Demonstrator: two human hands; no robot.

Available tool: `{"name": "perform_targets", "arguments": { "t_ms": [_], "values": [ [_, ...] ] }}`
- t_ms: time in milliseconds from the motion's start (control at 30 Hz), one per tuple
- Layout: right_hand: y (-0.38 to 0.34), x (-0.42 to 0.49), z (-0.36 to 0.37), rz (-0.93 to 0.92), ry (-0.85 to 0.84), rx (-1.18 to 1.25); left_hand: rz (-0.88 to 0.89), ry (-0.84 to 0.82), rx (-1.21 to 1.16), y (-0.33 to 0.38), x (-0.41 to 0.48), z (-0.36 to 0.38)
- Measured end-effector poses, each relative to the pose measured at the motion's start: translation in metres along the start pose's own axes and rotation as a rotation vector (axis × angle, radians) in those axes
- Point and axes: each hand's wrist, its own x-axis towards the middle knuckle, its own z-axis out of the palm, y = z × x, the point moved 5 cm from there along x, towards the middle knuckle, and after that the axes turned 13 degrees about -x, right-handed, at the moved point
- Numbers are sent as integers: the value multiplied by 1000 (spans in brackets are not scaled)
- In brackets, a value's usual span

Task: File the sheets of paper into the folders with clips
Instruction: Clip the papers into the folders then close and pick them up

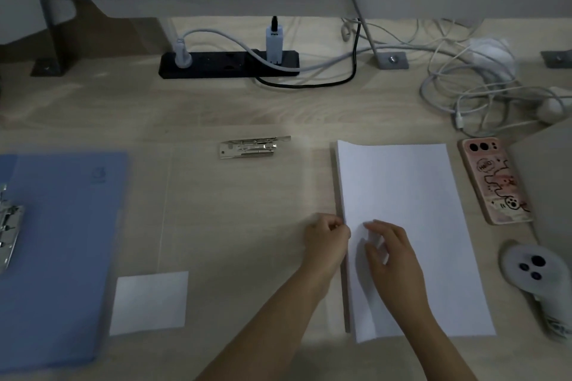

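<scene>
here we are over the desk [247, 108], and the sheets of paper [408, 195] lie as a white stack right of centre, long side running near to far. a thin grey strip [340, 182] runs along the stack's left edge. the left hand [328, 240] sits at that edge with fingers curled in, thumb and forefinger pinching the paper's rim. the right hand [391, 249] is on top of the sheets just beside it, fingers bent, a bit of white showing between them; we cannot tell whether it pinches or only presses.

writing next. the phone [495, 179], lying back up just right of the stack, has a pink cartoon case with a speech bubble that seems to read "hello". the blue folder [68, 241] at far left carries a small mark near its far right corner, too blurred to read.

now edges. the blue folder runs off the left side of the view, its metal clip [9, 232] at that border. a clear folder [241, 210] lies flat in the middle, its own silver clip [252, 148] at the far edge. a small white slip [150, 301] sits near its left corner. a grey controller [532, 269] lies near right, close to the stack's near corner. far back, a black power strip [229, 63] and a tangle of white cables [464, 93], well apart from the hands. open wood shows between them and the folders.
</scene>
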Motion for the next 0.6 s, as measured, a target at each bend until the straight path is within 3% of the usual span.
{"name": "perform_targets", "arguments": {
  "t_ms": [200,600],
  "values": [
    [1,2,-3,84,-76,193,11,-113,-153,-15,-9,5],
    [6,-1,-10,172,-109,414,205,-260,-84,-26,-17,28]
  ]
}}
